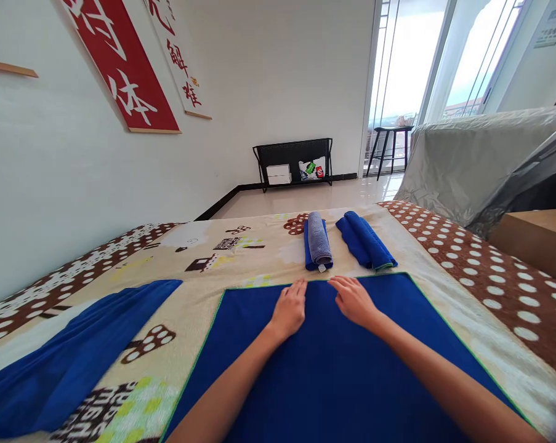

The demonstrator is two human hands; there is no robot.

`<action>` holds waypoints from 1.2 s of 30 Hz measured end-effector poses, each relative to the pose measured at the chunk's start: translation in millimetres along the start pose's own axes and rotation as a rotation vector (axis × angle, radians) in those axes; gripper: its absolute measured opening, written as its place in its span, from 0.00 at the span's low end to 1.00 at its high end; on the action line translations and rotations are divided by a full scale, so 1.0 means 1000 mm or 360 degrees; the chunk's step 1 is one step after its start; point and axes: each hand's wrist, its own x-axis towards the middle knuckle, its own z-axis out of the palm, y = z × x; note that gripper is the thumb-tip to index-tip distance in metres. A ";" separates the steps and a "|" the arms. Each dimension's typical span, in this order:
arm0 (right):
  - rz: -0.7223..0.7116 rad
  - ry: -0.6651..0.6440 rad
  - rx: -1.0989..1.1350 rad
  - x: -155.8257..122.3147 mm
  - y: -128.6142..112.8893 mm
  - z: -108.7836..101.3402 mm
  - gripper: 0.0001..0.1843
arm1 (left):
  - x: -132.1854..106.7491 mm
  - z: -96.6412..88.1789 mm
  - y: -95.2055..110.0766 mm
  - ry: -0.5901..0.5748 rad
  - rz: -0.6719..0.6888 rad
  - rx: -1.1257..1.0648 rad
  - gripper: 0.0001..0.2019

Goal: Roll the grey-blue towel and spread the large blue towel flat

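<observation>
- Blue towel, green-edged, spread flat on patterned blanket, in front of the person; near end runs out of view.
- Left hand: palm down on towel near its far edge, fingers straight, held together; nothing seen gripped.
- Right hand: at same far edge, fingers slightly bent; can't tell if it pinches the fabric.
- Hands near each other, apart, bare towel between; both forearms reach over the towel.
- Gray rolled towel, white tag at near end, lying on blue folded cloth, just beyond the hands.
- Rolled blue towel with green edge, right of the gray one, apart from it, slanted.
- Loose blue cloth at left, creased, well apart from the spread towel.
- Blanket: cream, printed, brown polka-dot border.
- Behind: black rack by wall, black stool near window, plastic-covered furniture at right, hanging scrolls on left wall, red one nearest.
</observation>
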 end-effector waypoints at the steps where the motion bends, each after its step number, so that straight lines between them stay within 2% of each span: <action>1: -0.0046 -0.0039 0.0031 0.006 -0.016 0.011 0.26 | 0.006 0.010 0.016 -0.0026 0.0023 -0.0022 0.26; 3: -0.0074 -0.0093 0.0072 0.015 -0.035 0.028 0.29 | 0.015 0.025 0.035 -0.0048 -0.0001 -0.0048 0.26; 5: -0.0077 -0.0133 0.0099 0.018 -0.039 0.038 0.30 | 0.018 0.031 0.039 -0.0057 -0.0038 -0.0057 0.27; 8: -0.0093 -0.0189 0.0125 0.013 -0.027 0.039 0.31 | 0.014 0.028 0.029 -0.0095 -0.0046 -0.0055 0.28; 10: -0.0088 -0.0226 0.0126 0.005 -0.008 0.033 0.29 | 0.007 0.021 0.015 -0.0129 -0.0065 -0.0043 0.29; 13: -0.0002 -0.0267 0.0092 -0.014 0.040 0.015 0.28 | -0.011 0.008 -0.023 -0.0162 -0.0161 -0.0007 0.30; 18: 0.0288 -0.0247 -0.0014 -0.059 0.145 -0.025 0.32 | -0.056 -0.020 -0.118 -0.0151 -0.0510 0.0110 0.29; 20: 0.0392 -0.0217 -0.0049 -0.072 0.172 -0.037 0.33 | -0.069 -0.030 -0.145 -0.0144 -0.0610 0.0151 0.29; 22: 0.0465 -0.0189 -0.0079 -0.076 0.182 -0.044 0.32 | -0.076 -0.037 -0.156 -0.0136 -0.0656 0.0182 0.29; 24: 0.0515 -0.0147 -0.0108 -0.073 0.172 -0.048 0.31 | -0.075 -0.042 -0.149 -0.0098 -0.0691 0.0225 0.28; 26: 0.0513 -0.0083 -0.0129 -0.066 0.144 -0.047 0.30 | -0.068 -0.043 -0.125 -0.0029 -0.0691 0.0269 0.28; 29: 0.0293 -0.0056 -0.0098 -0.052 0.075 -0.034 0.29 | -0.055 -0.035 -0.064 0.0007 -0.0503 0.0259 0.29; 33: -0.0063 -0.0167 -0.0006 -0.038 -0.022 -0.001 0.27 | -0.039 -0.010 0.025 -0.0120 -0.0093 0.0141 0.29; 35: -0.0143 -0.0206 0.0013 -0.037 -0.048 0.012 0.28 | -0.037 0.001 0.050 -0.0175 0.0034 0.0104 0.30; 36: -0.0165 -0.0217 0.0014 -0.038 -0.052 0.016 0.29 | -0.038 0.004 0.055 -0.0192 0.0068 0.0094 0.29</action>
